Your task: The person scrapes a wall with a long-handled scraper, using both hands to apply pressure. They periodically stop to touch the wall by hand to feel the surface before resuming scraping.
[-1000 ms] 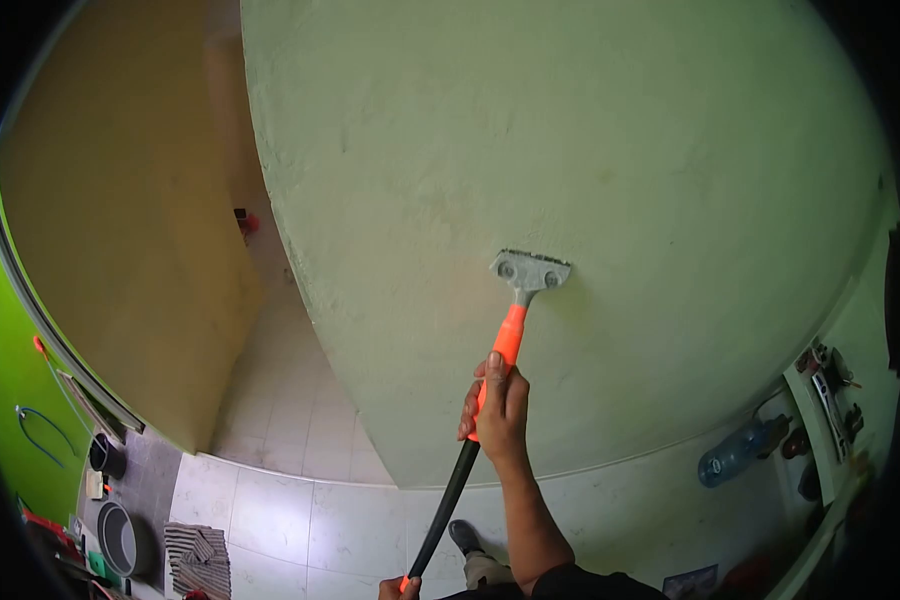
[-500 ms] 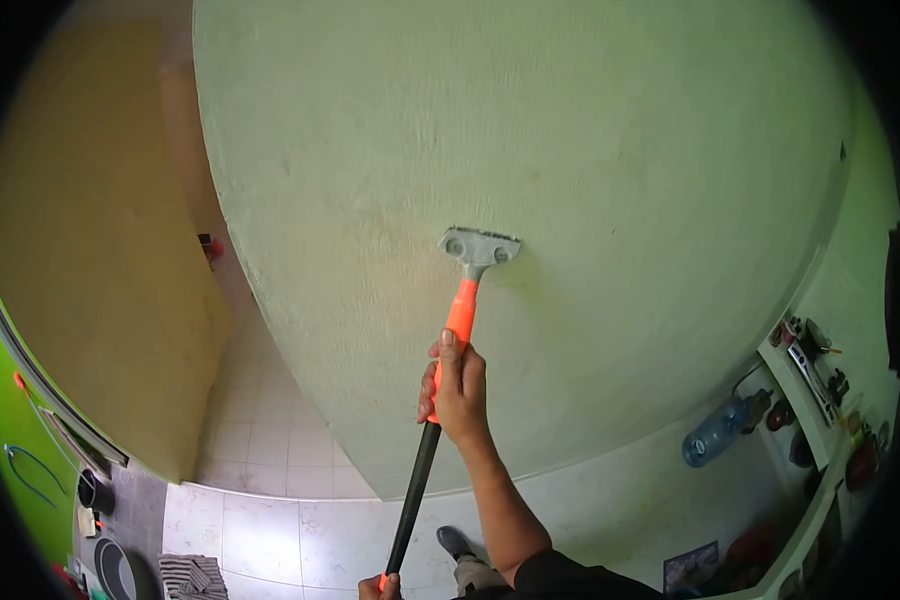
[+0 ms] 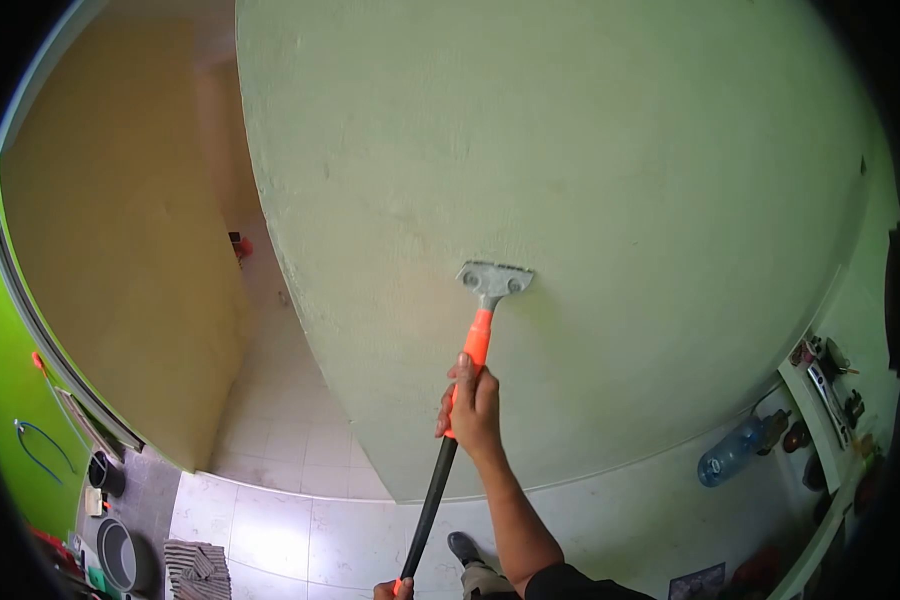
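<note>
Long scraper (image 3: 479, 340), grey head, orange grip, black shaft, leans steeply, blade pressed against the wall (image 3: 570, 150).

Your right hand (image 3: 473, 405) grips the orange part of the long scraper (image 3: 478, 340). Its blade touches the green wall (image 3: 590, 180) just above. Your left hand (image 3: 392, 590) holds the bottom end.

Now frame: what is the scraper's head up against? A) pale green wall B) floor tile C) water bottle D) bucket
A: the scraper has its grey head flat against the pale green wall. The right hand is on the orange grip and the left hand is at the black pole's lower end.
</note>
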Action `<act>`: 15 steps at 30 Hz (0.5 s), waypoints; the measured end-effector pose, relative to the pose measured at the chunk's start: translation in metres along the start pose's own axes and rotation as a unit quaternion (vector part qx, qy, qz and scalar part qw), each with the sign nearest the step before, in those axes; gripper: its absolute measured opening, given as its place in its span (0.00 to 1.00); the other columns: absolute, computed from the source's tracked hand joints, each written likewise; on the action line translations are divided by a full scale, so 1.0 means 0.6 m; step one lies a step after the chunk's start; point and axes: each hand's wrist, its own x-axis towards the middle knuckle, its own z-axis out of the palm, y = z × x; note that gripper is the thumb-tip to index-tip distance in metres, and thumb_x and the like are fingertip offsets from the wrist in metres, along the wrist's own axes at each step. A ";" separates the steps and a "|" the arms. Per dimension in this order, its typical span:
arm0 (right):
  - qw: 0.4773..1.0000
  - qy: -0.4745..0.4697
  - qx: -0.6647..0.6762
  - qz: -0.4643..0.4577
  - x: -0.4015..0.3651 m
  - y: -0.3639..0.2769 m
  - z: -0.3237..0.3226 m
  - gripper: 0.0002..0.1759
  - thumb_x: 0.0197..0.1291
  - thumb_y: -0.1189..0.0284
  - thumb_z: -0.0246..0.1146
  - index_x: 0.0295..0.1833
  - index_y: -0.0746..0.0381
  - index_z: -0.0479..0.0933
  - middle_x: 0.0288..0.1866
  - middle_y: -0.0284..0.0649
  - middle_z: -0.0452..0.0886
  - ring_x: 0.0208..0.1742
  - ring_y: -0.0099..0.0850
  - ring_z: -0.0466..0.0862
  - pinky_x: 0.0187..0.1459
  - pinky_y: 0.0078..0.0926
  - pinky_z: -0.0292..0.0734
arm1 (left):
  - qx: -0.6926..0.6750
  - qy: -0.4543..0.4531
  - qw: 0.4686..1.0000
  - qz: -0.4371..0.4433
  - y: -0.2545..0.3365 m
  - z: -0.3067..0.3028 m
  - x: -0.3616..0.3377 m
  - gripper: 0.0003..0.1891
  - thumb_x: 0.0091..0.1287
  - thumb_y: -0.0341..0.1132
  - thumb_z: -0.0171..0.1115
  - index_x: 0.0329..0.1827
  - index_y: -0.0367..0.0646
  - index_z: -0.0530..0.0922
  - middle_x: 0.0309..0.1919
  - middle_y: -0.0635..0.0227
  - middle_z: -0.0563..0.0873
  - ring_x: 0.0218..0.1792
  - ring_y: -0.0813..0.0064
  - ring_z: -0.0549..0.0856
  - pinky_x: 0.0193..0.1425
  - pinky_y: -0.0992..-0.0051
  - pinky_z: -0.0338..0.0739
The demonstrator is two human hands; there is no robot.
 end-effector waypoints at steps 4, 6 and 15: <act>1.000 0.006 0.022 -0.012 0.023 -0.076 0.004 0.28 0.84 0.49 0.45 0.42 0.65 0.66 0.14 0.34 0.67 0.09 0.26 0.71 0.13 0.29 0.71 | 0.028 -0.016 0.999 0.016 0.091 -0.012 0.019 0.29 0.83 0.53 0.53 0.21 0.46 0.69 0.17 0.79 0.69 0.20 0.82 0.63 0.22 0.71 0.58; 1.000 0.009 0.003 -0.004 0.014 -0.056 0.006 0.28 0.84 0.49 0.45 0.42 0.65 0.66 0.15 0.34 0.66 0.09 0.26 0.71 0.12 0.29 0.71 | 0.025 -0.025 0.999 -0.009 0.056 -0.016 0.019 0.29 0.82 0.53 0.54 0.21 0.46 0.70 0.17 0.79 0.69 0.20 0.83 0.63 0.22 0.72 0.58; 0.999 0.026 0.016 -0.017 0.029 -0.075 0.005 0.28 0.84 0.50 0.45 0.42 0.67 0.67 0.14 0.34 0.66 0.09 0.25 0.72 0.11 0.29 0.70 | 0.058 -0.025 0.997 0.035 0.079 -0.024 0.045 0.30 0.82 0.55 0.54 0.22 0.43 0.70 0.17 0.78 0.70 0.21 0.81 0.66 0.24 0.70 0.62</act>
